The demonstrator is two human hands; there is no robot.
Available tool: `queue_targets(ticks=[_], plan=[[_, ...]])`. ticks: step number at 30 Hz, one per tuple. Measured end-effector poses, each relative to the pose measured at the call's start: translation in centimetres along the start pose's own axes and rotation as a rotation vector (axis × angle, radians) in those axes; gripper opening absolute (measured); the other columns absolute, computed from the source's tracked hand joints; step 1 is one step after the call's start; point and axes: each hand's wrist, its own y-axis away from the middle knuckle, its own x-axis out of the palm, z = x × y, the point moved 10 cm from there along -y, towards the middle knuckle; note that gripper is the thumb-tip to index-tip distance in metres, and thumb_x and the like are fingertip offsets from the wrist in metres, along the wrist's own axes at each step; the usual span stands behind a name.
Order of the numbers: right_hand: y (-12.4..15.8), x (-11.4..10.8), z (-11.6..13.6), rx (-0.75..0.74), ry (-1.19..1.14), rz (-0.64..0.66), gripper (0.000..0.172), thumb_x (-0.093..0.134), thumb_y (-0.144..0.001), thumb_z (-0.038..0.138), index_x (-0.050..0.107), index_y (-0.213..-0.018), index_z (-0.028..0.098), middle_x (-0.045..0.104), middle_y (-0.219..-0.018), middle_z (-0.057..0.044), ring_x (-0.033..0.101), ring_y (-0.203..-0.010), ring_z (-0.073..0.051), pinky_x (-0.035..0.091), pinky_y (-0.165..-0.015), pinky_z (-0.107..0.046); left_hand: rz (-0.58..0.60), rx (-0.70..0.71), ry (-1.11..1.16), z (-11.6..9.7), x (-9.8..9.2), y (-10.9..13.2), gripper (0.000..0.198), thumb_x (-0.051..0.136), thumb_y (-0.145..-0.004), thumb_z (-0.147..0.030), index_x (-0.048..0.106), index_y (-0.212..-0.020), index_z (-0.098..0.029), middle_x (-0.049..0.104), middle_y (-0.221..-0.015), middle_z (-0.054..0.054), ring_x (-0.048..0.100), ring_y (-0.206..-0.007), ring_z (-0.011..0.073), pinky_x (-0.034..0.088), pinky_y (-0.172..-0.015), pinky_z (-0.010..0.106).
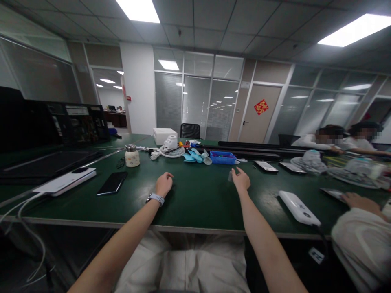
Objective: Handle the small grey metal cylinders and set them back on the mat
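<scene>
My left hand [165,184], with a watch [155,198] on its wrist, rests over the green table [195,207]. Its fingers are curled in loosely and nothing shows sticking out of them. My right hand [241,180] is farther right, thumb and fingers bent around a small greyish see-through piece [230,176]; its kind is too small to tell. Beyond my hands lie light-blue fan blades [194,156], a blue basket [222,157] holding small items, and a white fan part with a round grille [172,151].
A dark phone [112,183], a cream bottle [132,156] and a white device with cables [69,181] lie left. Right of me are a white power bank [299,207], phones [266,167] and more fan parts [310,162]. A neighbour's arm [360,228] reaches in; other people sit farther back.
</scene>
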Motion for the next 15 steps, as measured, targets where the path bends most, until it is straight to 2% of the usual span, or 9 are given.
queue_targets(ticks=[3,5,8,11,13,15], plan=[[0.5,-1.8,-0.3,0.014,0.037,-0.187,0.049,0.043,-0.089,0.046,0.050,-0.133,0.025,0.058,-0.115,-0.013,0.059,-0.100,-0.026,0.044,-0.082,-0.037,-0.001,0.000,0.002,0.0,0.0,0.0,0.027,0.042,-0.080,-0.018,0.065,-0.093,-0.021,0.068,-0.084,0.005,0.061,-0.079,0.0190,0.042,-0.069,0.027],[0.8,-2.0,-0.8,0.026,0.111,-0.234,0.052,0.048,-0.088,0.042,0.045,-0.135,0.020,0.052,-0.122,-0.018,0.055,-0.109,-0.029,0.041,-0.087,-0.041,0.000,0.006,-0.001,0.1,0.1,-0.1,0.027,0.042,-0.080,-0.019,0.065,-0.093,-0.021,0.068,-0.084,0.005,0.061,-0.078,0.0189,0.042,-0.068,0.027],[0.5,-0.4,-2.3,0.084,0.203,-0.124,0.058,0.058,-0.083,0.034,0.041,-0.134,0.013,0.052,-0.122,-0.021,0.051,-0.114,-0.032,0.038,-0.091,-0.044,-0.001,0.008,-0.003,0.2,0.3,-0.3,0.027,0.042,-0.080,-0.018,0.065,-0.094,-0.021,0.068,-0.083,0.004,0.061,-0.078,0.0186,0.042,-0.068,0.027],[0.2,1.3,-3.6,0.142,0.208,0.001,0.050,0.059,-0.082,0.030,0.047,-0.126,0.012,0.060,-0.113,-0.019,0.055,-0.110,-0.030,0.037,-0.091,-0.042,-0.006,0.006,-0.002,0.4,0.3,-0.4,0.027,0.042,-0.080,-0.018,0.065,-0.093,-0.021,0.067,-0.081,0.004,0.061,-0.078,0.0184,0.041,-0.067,0.026],[0.1,1.2,-4.1,0.171,0.186,-0.002,0.042,0.058,-0.081,0.028,0.052,-0.120,0.014,0.063,-0.109,-0.017,0.057,-0.108,-0.029,0.037,-0.091,-0.042,-0.006,0.005,-0.005,0.5,0.4,-0.5,0.026,0.042,-0.080,-0.018,0.065,-0.092,-0.022,0.067,-0.079,0.004,0.061,-0.077,0.0185,0.041,-0.067,0.027],[0.0,0.1,-4.1,0.174,0.145,-0.085,0.038,0.058,-0.080,0.025,0.055,-0.117,0.017,0.063,-0.110,-0.016,0.057,-0.108,-0.029,0.037,-0.091,-0.041,-0.003,0.010,-0.001,0.5,0.5,-0.5,0.026,0.042,-0.079,-0.018,0.065,-0.092,-0.022,0.067,-0.080,0.004,0.061,-0.077,0.0186,0.041,-0.067,0.027]])
